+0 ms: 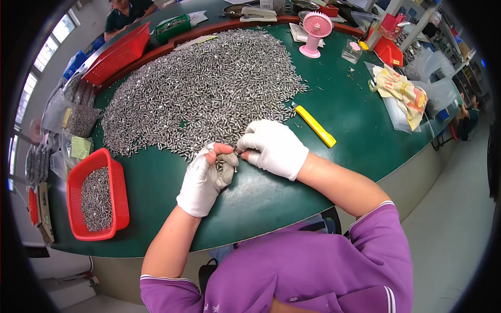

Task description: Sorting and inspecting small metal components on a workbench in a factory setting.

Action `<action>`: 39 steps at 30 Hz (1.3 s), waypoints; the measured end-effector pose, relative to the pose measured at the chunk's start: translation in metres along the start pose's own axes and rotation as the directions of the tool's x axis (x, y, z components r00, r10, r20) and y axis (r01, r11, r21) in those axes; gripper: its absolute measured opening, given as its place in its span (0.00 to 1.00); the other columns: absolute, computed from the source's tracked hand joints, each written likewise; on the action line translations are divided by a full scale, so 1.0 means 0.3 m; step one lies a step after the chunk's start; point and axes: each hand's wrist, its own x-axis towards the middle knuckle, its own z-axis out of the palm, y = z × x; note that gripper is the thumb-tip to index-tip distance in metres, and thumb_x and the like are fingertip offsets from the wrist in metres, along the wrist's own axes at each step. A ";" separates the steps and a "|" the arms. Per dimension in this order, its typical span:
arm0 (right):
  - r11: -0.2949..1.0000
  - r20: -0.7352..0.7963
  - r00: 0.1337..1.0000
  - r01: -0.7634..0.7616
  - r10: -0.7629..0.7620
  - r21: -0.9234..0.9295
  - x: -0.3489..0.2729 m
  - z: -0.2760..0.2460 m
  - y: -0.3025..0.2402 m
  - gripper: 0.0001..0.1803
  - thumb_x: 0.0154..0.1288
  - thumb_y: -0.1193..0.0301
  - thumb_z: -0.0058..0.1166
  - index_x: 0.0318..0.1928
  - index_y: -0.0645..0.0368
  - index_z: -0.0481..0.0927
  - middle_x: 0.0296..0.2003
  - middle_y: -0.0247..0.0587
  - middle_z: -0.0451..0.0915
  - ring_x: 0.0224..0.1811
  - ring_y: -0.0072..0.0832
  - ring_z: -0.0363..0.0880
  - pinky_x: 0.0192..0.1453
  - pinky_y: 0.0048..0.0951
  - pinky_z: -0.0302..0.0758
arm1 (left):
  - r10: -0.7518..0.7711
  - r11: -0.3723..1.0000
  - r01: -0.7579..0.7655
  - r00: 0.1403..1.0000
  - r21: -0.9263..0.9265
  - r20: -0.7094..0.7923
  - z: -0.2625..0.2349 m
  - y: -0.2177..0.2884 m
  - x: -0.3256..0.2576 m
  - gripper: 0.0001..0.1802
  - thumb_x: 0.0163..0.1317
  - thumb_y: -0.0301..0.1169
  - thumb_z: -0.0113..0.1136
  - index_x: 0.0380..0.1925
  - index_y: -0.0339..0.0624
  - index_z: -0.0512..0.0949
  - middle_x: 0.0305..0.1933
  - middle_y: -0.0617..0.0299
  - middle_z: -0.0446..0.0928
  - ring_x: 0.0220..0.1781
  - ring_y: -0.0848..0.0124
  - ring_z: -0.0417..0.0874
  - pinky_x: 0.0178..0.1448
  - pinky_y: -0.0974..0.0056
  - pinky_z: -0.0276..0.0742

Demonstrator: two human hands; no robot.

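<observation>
A wide heap of small silvery metal screws [203, 78] covers much of the green table. My left hand [206, 175], in a white glove with bare fingertips showing, curls around several screws at the heap's near edge. Close beside it, my right hand [271, 148], gloved the same way, has thumb and forefinger pinched together by the left fingertips. What lies in that pinch is too small and hidden to make out. To the left stands a red plastic basket [125, 203] holding more of the screws. A yellow cutter knife [315, 125] lies right of my right hand.
A pink desk fan [315, 34] stands at the back. A printed cloth [402, 94] lies on the right over a plastic tray. A large red basket [117, 55] and filled plastic bags [81, 120] are at the left edge. Another person [128, 13] sits across the table.
</observation>
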 end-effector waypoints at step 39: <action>0.986 -0.069 0.988 0.142 -0.137 0.086 0.007 -0.047 -0.034 0.08 0.55 0.65 0.59 0.36 0.50 0.81 0.32 0.36 0.76 0.39 0.38 0.76 0.43 0.38 0.74 | -0.160 0.973 0.159 0.987 0.165 -0.009 0.010 0.010 -0.008 0.11 0.66 0.39 0.58 0.38 0.44 0.73 0.29 0.68 0.74 0.24 0.82 0.67 0.27 0.77 0.63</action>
